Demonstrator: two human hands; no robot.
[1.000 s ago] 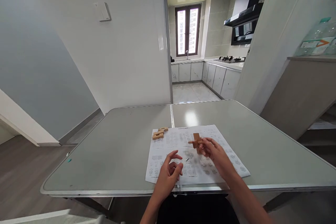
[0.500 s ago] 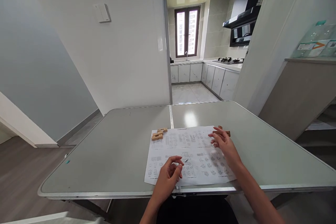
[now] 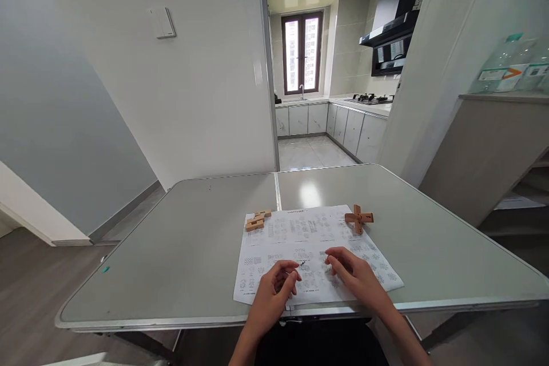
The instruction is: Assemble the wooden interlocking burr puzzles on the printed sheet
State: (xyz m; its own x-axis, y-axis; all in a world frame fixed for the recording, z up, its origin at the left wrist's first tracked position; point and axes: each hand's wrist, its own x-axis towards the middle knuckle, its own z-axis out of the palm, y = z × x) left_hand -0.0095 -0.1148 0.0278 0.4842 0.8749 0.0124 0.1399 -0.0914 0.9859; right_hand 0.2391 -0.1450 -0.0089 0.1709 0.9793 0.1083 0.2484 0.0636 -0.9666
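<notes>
A reddish-brown wooden cross of joined bars (image 3: 358, 218) lay across the far right corner of a flat white paper sheet printed with small dark diagrams (image 3: 285, 247). Pale tan notched wooden blocks (image 3: 254, 225) sat clustered on its far left corner, apparently touching, though too small to count surely.

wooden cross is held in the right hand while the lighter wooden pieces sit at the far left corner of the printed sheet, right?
Not quite: the wooden cross lies at the far right corner of the printed sheet, apart from the right hand, as the head view shows. The lighter wooden pieces are at the far left corner.
</notes>
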